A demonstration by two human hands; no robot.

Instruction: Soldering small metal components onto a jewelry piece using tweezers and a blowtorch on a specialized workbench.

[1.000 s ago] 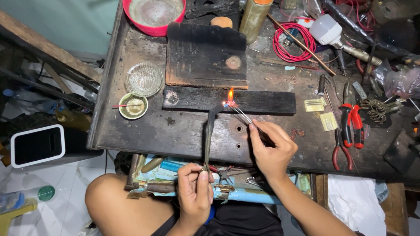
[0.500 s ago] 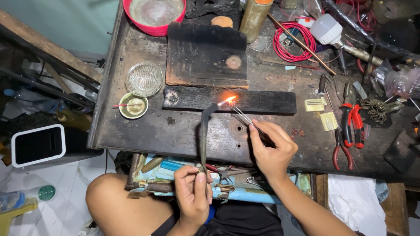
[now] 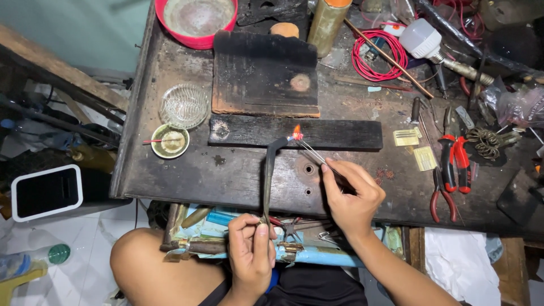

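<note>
Head view: near the frame's middle, the left hand (image 3: 251,249) grips a thin dark metal torch pipe (image 3: 268,175). The right hand (image 3: 352,195) pinches long silver tweezers (image 3: 313,153) holding a tiny glowing piece (image 3: 296,136) over the long burnt wooden block (image 3: 294,132). A shaky hand could drop it; flame could burn fingers.

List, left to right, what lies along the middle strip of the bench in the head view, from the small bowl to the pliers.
Small yellow bowl → bent torch tube → flame → tweezers → right hand → yellow cards → red-handled pliers.
</note>
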